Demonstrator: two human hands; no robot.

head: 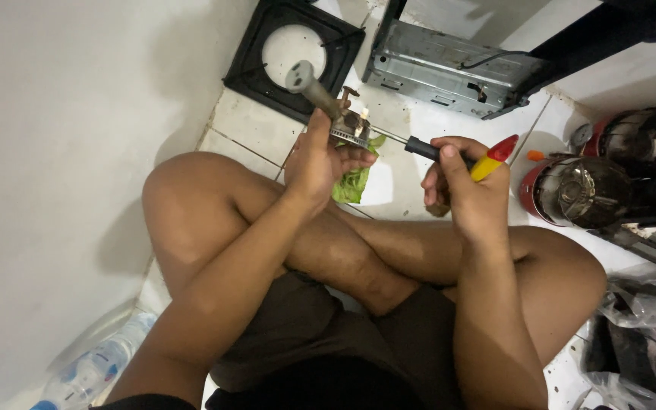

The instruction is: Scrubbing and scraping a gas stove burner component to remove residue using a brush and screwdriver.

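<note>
My left hand (316, 161) grips a metal stove burner with a long tube (320, 95), held up over my crossed legs. My right hand (468, 193) holds a screwdriver with a yellow and red handle (487, 161). Its thin shaft points left and its tip touches the burner's ring. A green cloth (354, 182) lies on the white tiled floor just under the burner.
A black square stove top panel with a round hole (294, 53) lies on the floor by the wall. A grey metal stove casing (449, 72) sits behind. Red-rimmed round pots (582, 190) stand at right, plastic bags (639, 342) at lower right, a plastic bottle (93, 368) at lower left.
</note>
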